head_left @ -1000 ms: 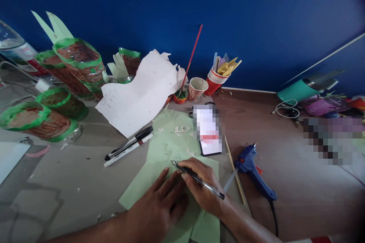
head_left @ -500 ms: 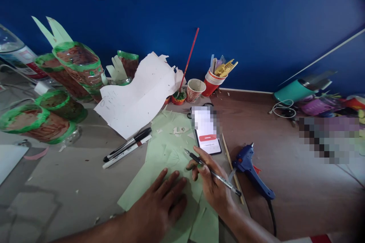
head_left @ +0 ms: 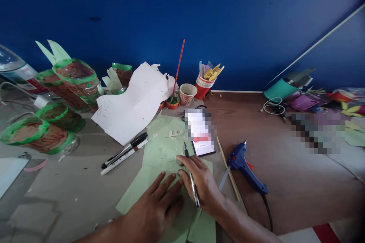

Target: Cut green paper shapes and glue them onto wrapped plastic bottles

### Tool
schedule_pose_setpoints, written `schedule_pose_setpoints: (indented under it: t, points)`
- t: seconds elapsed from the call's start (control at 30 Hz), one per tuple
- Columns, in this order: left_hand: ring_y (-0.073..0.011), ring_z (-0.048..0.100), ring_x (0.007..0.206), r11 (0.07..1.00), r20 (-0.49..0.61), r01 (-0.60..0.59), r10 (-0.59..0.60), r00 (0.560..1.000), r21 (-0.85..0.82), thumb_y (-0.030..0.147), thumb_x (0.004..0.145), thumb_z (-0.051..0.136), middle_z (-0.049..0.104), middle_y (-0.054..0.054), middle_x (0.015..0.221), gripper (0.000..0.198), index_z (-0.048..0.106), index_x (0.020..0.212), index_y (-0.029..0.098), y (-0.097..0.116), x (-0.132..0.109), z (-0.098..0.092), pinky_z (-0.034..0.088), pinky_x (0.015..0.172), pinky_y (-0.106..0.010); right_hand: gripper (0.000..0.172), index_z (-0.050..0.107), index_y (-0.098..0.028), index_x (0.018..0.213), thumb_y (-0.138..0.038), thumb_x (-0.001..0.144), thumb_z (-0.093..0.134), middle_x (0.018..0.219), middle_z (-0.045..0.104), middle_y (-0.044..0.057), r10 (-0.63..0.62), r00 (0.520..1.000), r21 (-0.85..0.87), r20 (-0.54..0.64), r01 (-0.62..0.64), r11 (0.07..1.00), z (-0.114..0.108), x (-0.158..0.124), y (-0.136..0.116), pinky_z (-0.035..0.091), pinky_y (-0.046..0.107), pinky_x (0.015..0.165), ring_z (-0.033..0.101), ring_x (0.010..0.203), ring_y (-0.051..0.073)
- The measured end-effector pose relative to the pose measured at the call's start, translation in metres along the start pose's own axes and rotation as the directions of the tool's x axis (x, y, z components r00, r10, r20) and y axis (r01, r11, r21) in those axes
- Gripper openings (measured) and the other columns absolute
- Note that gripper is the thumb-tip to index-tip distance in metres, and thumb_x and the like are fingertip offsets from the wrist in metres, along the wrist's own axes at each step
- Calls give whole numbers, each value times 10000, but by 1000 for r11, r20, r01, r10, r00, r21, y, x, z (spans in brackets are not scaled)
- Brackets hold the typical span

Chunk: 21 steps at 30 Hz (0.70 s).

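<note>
So the left hand (head_left: 155, 207) is lying flat on the green paper (head_left: 162, 148), with its fingers (head_left: 164, 182) spread a bit and pressing the sheet down onto the bench (head_left: 57, 182). The right hand (head_left: 201, 182) is sitting just beside it, pinching a black pen (head_left: 191, 176) between thumb and fingers. The pen's tip is pointing away from the person, over the paper and close to the bottom edge of the phone (head_left: 201, 133).

The paper is lying in the middle of the bench, partly under both hands, and there are small offcuts scattered across its far end. I'm guessing it's thin and floppy, very light and easy to crease or slide, so a flat palm near the spot being worked on looks like the sensible hold, not a pinch at the edge. The pen looks stiff and slim, and gripping low on the barrel near the tip seems right.

Around it: two markers (head_left: 125, 152) are lying to the left and a torn white sheet (head_left: 134, 100) is propped up behind them. A blue glue gun (head_left: 245, 163) and a wooden stick (head_left: 226, 167) are lying to the right. Green-rimmed painted bottle pieces (head_left: 76, 79) are crowding the far left.
</note>
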<state>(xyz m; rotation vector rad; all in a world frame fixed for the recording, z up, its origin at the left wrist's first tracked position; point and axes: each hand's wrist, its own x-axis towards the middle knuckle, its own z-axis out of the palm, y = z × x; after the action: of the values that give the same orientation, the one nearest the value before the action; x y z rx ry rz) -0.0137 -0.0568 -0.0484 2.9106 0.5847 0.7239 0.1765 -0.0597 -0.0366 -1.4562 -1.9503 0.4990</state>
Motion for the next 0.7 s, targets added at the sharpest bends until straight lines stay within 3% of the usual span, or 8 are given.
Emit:
schedule_pose_setpoints:
  t: [0.17, 0.37, 0.47, 0.7]
  points:
    - [-220, 576, 1158, 999, -35, 41, -41, 999, 5, 176, 923, 492, 686, -49, 1131, 256, 619, 1145, 192, 0, 1, 4, 471, 1013, -428, 406, 506, -198, 1250, -110, 854, 538, 970, 639, 105, 11, 1000, -95, 21, -9, 995, -2, 0, -5, 498, 412, 756, 564, 867, 265]
    - [-225, 568, 1161, 997, 102, -73, 72, 992, 1, 186, 923, 476, 661, -43, 1197, 246, 633, 1112, 195, -9, 11, -22, 437, 1041, -402, 482, 483, -221, 1283, -83, 827, 554, 1055, 619, 113, 50, 997, -159, 51, -42, 986, -2, -2, -8, 483, 444, 809, 547, 944, 287]
    - [-214, 576, 1139, 995, 119, -99, 99, 988, -9, 182, 924, 459, 670, -52, 1176, 241, 634, 1090, 180, -13, 13, -29, 387, 1080, -399, 521, 488, -223, 1283, -50, 799, 570, 1100, 615, 118, 57, 997, -180, 60, -46, 983, 0, -3, -6, 483, 454, 841, 548, 993, 298]
    - [-243, 504, 1217, 999, 49, 15, -17, 999, 40, 145, 901, 474, 650, -91, 1192, 221, 631, 1055, 162, -14, 2, -9, 278, 1130, -475, 522, 488, -211, 1295, -34, 808, 552, 1151, 610, 128, 72, 994, -158, 77, -59, 986, 0, -4, -5, 502, 445, 855, 569, 1017, 291]
